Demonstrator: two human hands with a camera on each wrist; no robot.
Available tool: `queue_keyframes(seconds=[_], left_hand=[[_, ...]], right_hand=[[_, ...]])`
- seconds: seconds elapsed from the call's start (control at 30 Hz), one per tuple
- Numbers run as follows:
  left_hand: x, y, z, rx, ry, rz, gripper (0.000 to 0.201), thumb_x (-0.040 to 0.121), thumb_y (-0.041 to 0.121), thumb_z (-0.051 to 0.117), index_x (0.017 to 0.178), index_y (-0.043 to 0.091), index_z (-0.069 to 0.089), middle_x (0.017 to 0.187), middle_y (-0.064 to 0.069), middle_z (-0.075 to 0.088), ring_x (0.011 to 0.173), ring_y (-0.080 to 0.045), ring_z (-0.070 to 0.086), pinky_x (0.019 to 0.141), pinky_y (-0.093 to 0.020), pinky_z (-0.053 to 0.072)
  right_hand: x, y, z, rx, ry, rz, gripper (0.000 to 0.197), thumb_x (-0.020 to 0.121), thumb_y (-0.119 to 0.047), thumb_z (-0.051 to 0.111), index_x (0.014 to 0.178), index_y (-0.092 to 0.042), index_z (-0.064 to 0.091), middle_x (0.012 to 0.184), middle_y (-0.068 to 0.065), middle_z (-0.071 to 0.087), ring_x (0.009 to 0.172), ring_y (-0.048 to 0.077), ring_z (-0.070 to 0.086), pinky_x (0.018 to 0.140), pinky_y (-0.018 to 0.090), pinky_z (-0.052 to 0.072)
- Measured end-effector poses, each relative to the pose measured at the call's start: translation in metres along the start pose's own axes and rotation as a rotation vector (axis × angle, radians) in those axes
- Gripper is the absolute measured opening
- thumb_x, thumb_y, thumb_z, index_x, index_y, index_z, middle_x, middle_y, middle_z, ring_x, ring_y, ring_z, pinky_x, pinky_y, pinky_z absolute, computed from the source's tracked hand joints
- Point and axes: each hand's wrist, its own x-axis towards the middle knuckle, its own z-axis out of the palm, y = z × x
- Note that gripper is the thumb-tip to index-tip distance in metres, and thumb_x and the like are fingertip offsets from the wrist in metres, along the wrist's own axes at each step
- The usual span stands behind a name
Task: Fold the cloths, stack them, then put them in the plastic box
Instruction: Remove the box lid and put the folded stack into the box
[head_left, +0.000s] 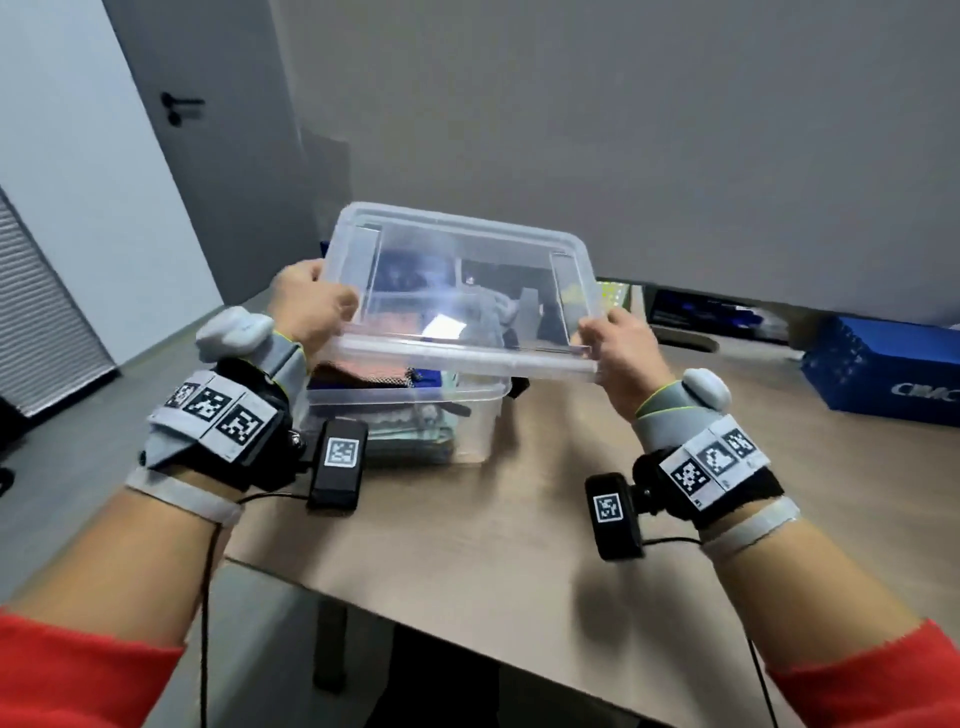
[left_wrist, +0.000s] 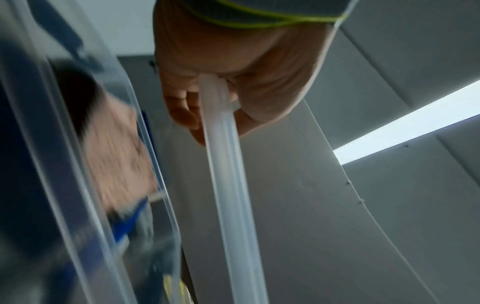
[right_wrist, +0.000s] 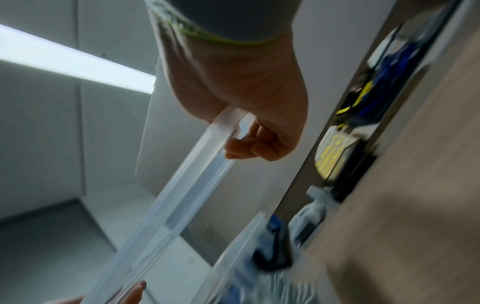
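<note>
A clear plastic lid (head_left: 462, 291) hangs tilted above the clear plastic box (head_left: 478, 415), its near edge low and its far edge raised. My left hand (head_left: 311, 306) grips the lid's near left corner and my right hand (head_left: 618, 348) grips its near right corner. In the left wrist view the left hand (left_wrist: 215, 98) pinches the lid's rim (left_wrist: 226, 185), and the right hand (right_wrist: 249, 131) does the same with the lid's rim (right_wrist: 187, 181) in the right wrist view. Folded cloths (head_left: 363, 376), pinkish, blue and pale green, lie stacked inside the box.
The box stands on a wooden table (head_left: 519, 545) near its left edge. A blue cardboard carton (head_left: 883, 369) sits at the far right, with dark clutter (head_left: 701, 312) along the wall behind. A grey door (head_left: 208, 130) is at the back left.
</note>
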Motion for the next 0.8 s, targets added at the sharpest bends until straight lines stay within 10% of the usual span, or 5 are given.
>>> queue_keyframes(seconds=[0.2,0.37,0.5,0.6,0.8], left_hand=[[0.021,-0.036,-0.055,0.215,0.153,-0.175,0.016,0.089,0.017,0.060,0.102,0.021,0.067,0.096,-0.006,0.061,0.068,-0.024,0.051,0.055,-0.025,0.039],[0.029,-0.065,-0.073,0.291,0.089,-0.247,0.037,0.098,0.005,0.043,0.132,0.009,0.056,0.139,-0.012,0.055,0.126,-0.028,0.053,0.087,-0.027,0.047],[0.038,-0.091,-0.075,0.222,0.090,-0.302,0.034,0.092,0.006,0.055,0.125,-0.004,0.060,0.131,-0.023,0.059,0.118,-0.035,0.058,0.065,-0.019,0.039],[0.045,-0.099,-0.071,0.140,0.079,-0.276,0.032,0.090,0.004,0.056,0.120,-0.003,0.063,0.124,-0.024,0.063,0.095,-0.024,0.057,0.084,-0.029,0.046],[0.046,-0.098,-0.064,0.104,0.117,-0.289,0.041,0.090,0.011,0.061,0.130,0.005,0.059,0.128,-0.011,0.062,0.108,-0.026,0.060,0.096,-0.029,0.045]], right_hand=[[0.005,0.006,0.075,-0.147,-0.035,0.063,0.018,0.077,-0.006,0.057,0.062,-0.014,0.052,0.063,0.003,0.049,0.067,0.020,0.047,0.053,0.023,0.036],[0.016,0.024,0.093,-0.434,-0.002,0.054,0.018,0.060,-0.029,0.056,0.057,-0.011,0.059,0.061,0.008,0.052,0.061,0.028,0.049,0.053,0.039,0.047],[0.025,0.035,0.096,-0.608,-0.018,0.012,0.026,0.056,-0.033,0.048,0.062,-0.011,0.061,0.072,0.014,0.062,0.075,0.038,0.060,0.068,0.047,0.054],[0.027,0.033,0.096,-0.618,-0.033,0.031,0.028,0.057,-0.031,0.047,0.071,-0.011,0.063,0.085,0.017,0.068,0.083,0.039,0.064,0.072,0.047,0.058],[0.031,0.033,0.097,-0.583,-0.059,0.074,0.039,0.054,-0.031,0.054,0.085,-0.017,0.072,0.093,0.017,0.072,0.095,0.041,0.065,0.078,0.051,0.057]])
